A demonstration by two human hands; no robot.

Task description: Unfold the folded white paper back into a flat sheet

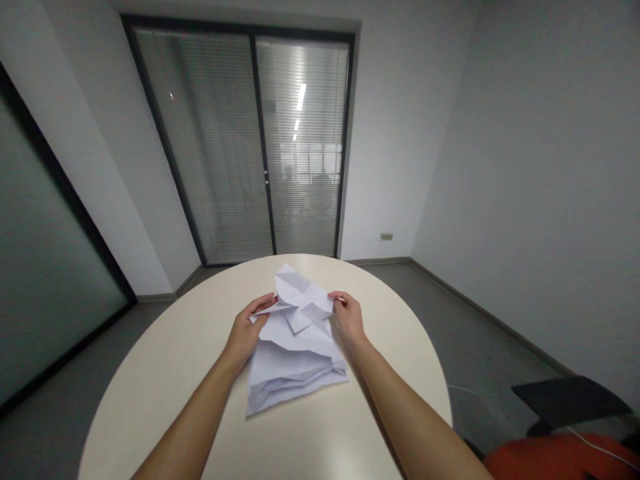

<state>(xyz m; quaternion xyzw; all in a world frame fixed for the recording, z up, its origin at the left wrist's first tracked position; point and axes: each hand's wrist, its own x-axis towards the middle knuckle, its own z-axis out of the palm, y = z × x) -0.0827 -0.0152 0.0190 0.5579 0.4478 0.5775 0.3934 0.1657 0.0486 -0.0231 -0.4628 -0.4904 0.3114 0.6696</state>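
A folded, creased sheet of white paper (303, 303) is held up between both hands over a loose stack of white sheets (293, 373) lying on the round cream table (160, 373). My left hand (249, 328) pinches the folded paper's left edge with closed fingers. At the paper's right corner, my right hand (347, 316) grips it between thumb and fingers. Both forearms reach in from the bottom of the view.
Behind the table stands a glass sliding door with blinds (260, 147). A dark glass panel (40, 267) is on the left. A black chair (570, 400) and an orange seat (560, 457) sit at the lower right, with a white cable on the grey floor.
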